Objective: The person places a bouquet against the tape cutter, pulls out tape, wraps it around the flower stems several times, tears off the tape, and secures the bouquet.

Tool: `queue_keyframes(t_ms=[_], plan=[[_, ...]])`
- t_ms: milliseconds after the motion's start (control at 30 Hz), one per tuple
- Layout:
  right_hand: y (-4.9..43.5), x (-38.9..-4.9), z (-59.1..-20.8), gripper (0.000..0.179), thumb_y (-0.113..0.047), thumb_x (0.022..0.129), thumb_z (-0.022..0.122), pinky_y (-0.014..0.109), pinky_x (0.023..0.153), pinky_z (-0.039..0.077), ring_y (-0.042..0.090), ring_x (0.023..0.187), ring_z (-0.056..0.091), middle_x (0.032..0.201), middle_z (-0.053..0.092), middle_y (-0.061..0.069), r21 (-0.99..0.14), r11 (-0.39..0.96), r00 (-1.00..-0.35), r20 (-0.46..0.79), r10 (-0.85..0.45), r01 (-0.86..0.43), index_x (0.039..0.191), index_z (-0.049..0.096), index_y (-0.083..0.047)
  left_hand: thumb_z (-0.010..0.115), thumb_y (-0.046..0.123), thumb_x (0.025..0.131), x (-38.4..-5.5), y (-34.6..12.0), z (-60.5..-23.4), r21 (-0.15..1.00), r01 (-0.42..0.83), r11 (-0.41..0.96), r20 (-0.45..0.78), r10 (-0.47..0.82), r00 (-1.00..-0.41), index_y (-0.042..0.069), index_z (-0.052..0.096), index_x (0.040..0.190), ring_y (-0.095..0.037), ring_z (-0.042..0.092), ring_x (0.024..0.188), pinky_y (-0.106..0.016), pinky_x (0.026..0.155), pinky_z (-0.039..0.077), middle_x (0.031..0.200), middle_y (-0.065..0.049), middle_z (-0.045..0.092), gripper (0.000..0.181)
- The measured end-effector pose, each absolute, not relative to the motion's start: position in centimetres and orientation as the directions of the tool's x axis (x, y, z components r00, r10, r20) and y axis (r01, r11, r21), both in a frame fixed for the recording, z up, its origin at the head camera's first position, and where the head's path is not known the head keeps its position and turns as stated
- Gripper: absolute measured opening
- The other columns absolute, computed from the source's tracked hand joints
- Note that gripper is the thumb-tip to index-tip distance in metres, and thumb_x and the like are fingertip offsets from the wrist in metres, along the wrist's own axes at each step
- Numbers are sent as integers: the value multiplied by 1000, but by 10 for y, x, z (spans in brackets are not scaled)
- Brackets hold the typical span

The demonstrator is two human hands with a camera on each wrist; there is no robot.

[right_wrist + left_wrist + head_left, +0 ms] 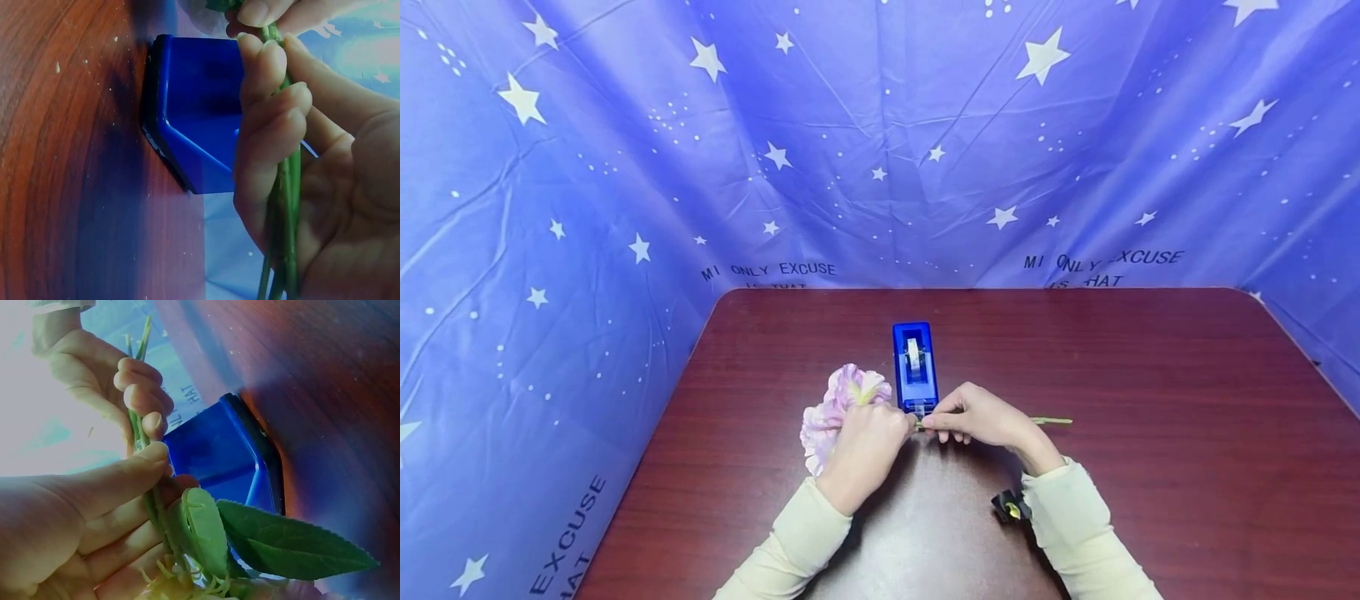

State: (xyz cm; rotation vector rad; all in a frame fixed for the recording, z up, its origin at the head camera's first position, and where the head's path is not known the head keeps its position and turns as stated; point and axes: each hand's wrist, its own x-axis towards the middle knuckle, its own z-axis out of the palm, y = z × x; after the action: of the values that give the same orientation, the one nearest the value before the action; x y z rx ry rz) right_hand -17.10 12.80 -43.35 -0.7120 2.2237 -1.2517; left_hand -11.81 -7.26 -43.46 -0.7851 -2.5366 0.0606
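Observation:
Pale pink-purple flowers [822, 425] fan out beyond my left hand [868, 442], which pinches their green stems between thumb and fingers. Just right of it, my right hand [981, 417] curls its fingers around the same stems [287, 219], and their cut ends stick out past its wrist side. Both hands nearly meet in front of a blue tape dispenser [917, 393] with a clear roll in it. Whether a strip of tape is on the stems is too small to tell. In the left wrist view a green leaf [294, 540] spreads below the left fingers.
A small black object with a yellow-green patch [1006, 507] lies by the right sleeve. The dark red wooden table [1180, 400] reaches back to a blue star-patterned curtain [880, 125] behind and at the sides.

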Motion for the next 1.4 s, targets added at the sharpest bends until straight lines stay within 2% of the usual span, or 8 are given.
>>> queue_keyframes(t_ms=[233, 400, 600, 1067, 1400], plan=[[127, -170, -436, 30, -23, 94, 68, 24, 49, 46, 8, 51, 49, 64, 64, 11, -856, 464, -770, -133, -625, -229, 75, 73, 0, 75, 17, 75, -118, -72, -437, -191, 493, 849, 452, 522, -723, 26, 62, 61, -10, 58, 52, -29, 43, 41, 56, 9, 59, 21], [126, -171, -434, 23, -22, 93, 69, 24, 50, 48, 9, 52, 52, 67, 67, 12, -842, 479, -776, -124, -618, -247, 81, 77, -3, 76, 24, 78, -119, -71, -437, -204, 482, 852, 464, 518, -719, 26, 63, 62, -10, 58, 52, -28, 42, 40, 56, 9, 59, 21], [127, -171, -434, 19, -21, 91, 70, 23, 49, 47, 7, 52, 53, 68, 68, 12, -836, 475, -783, -93, -615, -274, 86, 78, -4, 76, 27, 82, -119, -70, -437, -154, 493, 857, 478, 501, -722, 25, 64, 63, -12, 59, 53, -28, 41, 39, 58, 8, 59, 23], [126, -171, -433, 14, -20, 90, 72, 23, 50, 47, 15, 55, 57, 68, 69, 12, -826, 470, -785, -55, -617, -311, 86, 79, -9, 79, 27, 82, -119, -69, -436, -75, 510, 857, 457, 484, -746, 21, 68, 72, -13, 62, 61, -29, 49, 45, 66, 7, 63, 16], [127, -170, -432, 11, -22, 87, 75, 22, 54, 46, 2, 59, 54, 69, 69, -1, -781, 501, -794, -10, -607, -373, 85, 81, -14, 78, 27, 83, -122, -70, -439, -49, 524, 850, 428, 492, -758, 20, 69, 76, -13, 63, 65, -28, 54, 48, 70, 6, 65, 14]])
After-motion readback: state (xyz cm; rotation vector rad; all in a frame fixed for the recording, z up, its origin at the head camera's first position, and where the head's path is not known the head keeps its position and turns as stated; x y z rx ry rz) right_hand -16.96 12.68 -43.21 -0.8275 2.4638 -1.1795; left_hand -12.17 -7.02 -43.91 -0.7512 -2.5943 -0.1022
